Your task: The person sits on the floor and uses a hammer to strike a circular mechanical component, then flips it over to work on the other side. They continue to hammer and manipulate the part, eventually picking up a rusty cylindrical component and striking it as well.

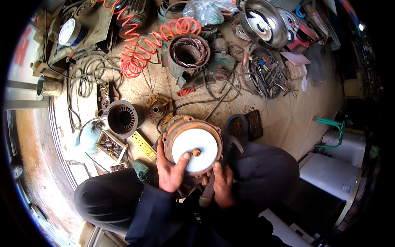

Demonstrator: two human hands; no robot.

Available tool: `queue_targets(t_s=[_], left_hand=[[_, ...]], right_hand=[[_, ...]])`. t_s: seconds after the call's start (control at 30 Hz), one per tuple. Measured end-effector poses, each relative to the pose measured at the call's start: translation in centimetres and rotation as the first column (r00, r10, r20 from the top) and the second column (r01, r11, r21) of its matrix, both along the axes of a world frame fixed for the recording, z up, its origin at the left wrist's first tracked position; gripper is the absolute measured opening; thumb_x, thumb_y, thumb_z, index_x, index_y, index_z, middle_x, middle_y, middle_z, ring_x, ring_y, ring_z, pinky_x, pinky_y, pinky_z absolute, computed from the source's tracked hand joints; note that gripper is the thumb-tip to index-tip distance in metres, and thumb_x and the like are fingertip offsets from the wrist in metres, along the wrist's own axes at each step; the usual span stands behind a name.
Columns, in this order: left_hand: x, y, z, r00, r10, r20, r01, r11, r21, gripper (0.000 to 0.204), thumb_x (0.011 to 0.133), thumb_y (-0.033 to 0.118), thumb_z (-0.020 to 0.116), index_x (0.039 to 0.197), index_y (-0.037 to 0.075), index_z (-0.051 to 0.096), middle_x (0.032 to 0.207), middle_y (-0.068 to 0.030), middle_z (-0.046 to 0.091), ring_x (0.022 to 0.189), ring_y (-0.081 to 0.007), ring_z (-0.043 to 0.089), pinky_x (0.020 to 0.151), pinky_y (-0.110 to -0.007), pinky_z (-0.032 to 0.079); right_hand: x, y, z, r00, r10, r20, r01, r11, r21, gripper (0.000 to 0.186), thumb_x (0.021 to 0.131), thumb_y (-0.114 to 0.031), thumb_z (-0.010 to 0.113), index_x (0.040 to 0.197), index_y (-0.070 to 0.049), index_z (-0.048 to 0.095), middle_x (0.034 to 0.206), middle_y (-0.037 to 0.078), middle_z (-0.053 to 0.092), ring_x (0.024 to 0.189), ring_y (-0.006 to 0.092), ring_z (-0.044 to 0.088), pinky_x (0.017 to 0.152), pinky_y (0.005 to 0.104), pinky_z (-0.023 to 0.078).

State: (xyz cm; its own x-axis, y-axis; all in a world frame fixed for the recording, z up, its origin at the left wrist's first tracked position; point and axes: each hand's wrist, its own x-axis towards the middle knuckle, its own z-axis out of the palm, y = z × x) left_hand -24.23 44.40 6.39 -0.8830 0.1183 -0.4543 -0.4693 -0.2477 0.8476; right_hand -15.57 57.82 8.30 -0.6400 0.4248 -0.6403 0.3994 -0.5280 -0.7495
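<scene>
Clock centred on the rusty housing (pixel 193 123), 12 pointing away from you. You've got that housing between your hands, over your lap, with the white disc (pixel 201 140) in its mouth facing up and a brownish knob (pixel 196 152) at the disc's middle. Left hand (pixel 168 172) grips it at 8 o'clock, fingers along the outer edge, thumb across the disc, tip just beside the knob. Right hand (pixel 222 187) is curled at 5 o'clock, one digit up against the rim, beside a dark bar (pixel 208 189); the rest is partly hidden, so can't tell whether it grips the housing, the bar or both. On the floor (pixel 284 123): dark ring (pixel 237 127) and dark tray (pixel 255 124) at 2, just beside each other; rusty flange (pixel 158 108) between 10 and 11, near the housing; grey slotted cylinder (pixel 134 111) at 10; yellow bar (pixel 142 146) and box of small metal parts (pixel 111 145) at 9. Further out: green motor shell (pixel 176 74) with windings at 12, red coiled hose (pixel 132 66) at 11, round tray of tools (pixel 265 76) between 1 and 2, metal bowl (pixel 282 22) at 1.
</scene>
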Motion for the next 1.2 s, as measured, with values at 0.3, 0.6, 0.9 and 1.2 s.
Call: queue_targets(t_s=[0.3,0.6,0.9,1.2], left_hand=[[-0.1,-0.3,-0.4,0.986,-0.075,-0.148,0.066,0.996,-0.067,0.070,0.103,0.026,0.067,0.152,-0.008,0.032,0.138,-0.0190,0.058,0.126,-0.0237,0.056,0.110,-0.036,0.043],[1.0,0.0,-0.7,0.962,-0.039,-0.271,-0.045,0.954,-0.296,0.085,0.097,0.034,0.074,0.157,-0.006,0.029,0.154,-0.0212,0.043,0.143,-0.0291,0.043,0.120,-0.038,0.032],[3.1,1.0,1.0,0.736,-0.483,-0.474,-0.194,0.520,-0.832,0.134,0.057,0.039,0.100,0.159,0.000,0.022,0.161,-0.0292,0.023,0.148,-0.0444,0.032,0.122,-0.049,0.033],[1.9,0.5,1.1,0.750,-0.468,-0.467,-0.159,0.559,-0.814,0.126,0.052,0.050,0.101,0.151,0.001,0.040,0.157,-0.0277,0.029,0.145,-0.0435,0.037,0.118,-0.048,0.040]], right_hand=[[1.4,-0.4,-0.8,0.984,-0.175,0.019,0.175,0.984,-0.030,0.027,0.101,-0.026,0.070,0.107,-0.002,0.058,0.076,0.004,0.057,0.051,0.0144,0.051,0.044,0.0298,0.045],[5.5,1.7,-0.9,0.994,-0.027,-0.104,0.048,0.978,0.204,0.012,0.104,-0.010,0.061,0.104,-0.002,0.053,0.073,0.003,0.054,0.047,0.0112,0.051,0.043,0.0283,0.043],[7.5,2.7,0.5,0.996,0.007,-0.087,0.009,0.983,0.182,0.011,0.102,-0.006,0.058,0.108,-0.001,0.050,0.076,0.004,0.055,0.047,0.0113,0.051,0.045,0.0285,0.043],[8.0,2.7,0.7,0.997,0.003,-0.082,0.007,0.992,0.124,0.011,0.100,-0.006,0.059,0.102,-0.001,0.049,0.075,0.004,0.054,0.050,0.0129,0.054,0.046,0.0292,0.046]])
